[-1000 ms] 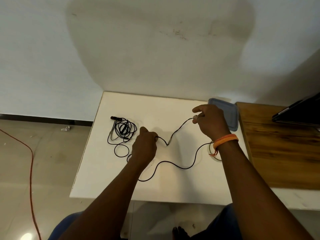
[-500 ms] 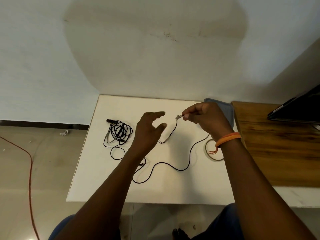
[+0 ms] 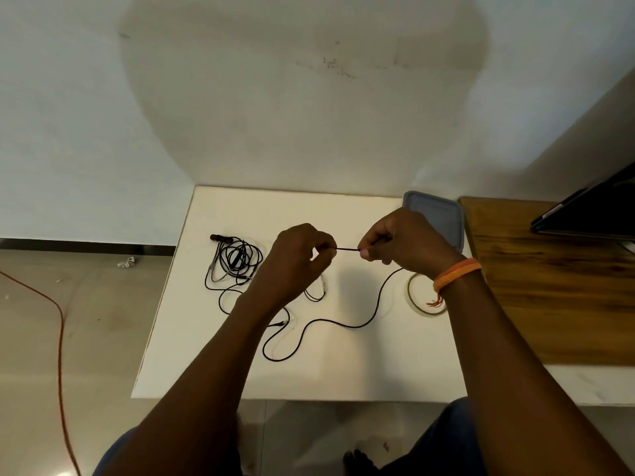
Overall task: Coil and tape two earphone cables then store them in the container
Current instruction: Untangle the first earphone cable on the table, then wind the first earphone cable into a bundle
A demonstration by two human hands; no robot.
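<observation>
a short, taut stretch of the loose earphone cable point(image 3: 347, 249) is pinched between the left hand point(image 3: 295, 266) and the right hand point(image 3: 402, 243), both raised above the white table point(image 3: 343, 379). each hand is curled closed on the cable, the fingertips of the two hands lying near each other with only the short black segment between them. from under the right hand the rest of this cable is seen to drop to the table and to run in slack curves below and between the two hands, ending in a loop beneath the left forearm. a second earphone cable point(image 3: 235, 262) is laid in a loose bundle on the table, to the left of the left hand and apart from it. a tape roll point(image 3: 426, 295) lies flat just below the right wrist, which bears an orange wristband point(image 3: 455, 273). the grey-blue container point(image 3: 443, 218) is placed just beyond the right hand, partly hidden by it. a wooden board point(image 3: 556, 297) adjoins the table to the right of the right arm.
</observation>
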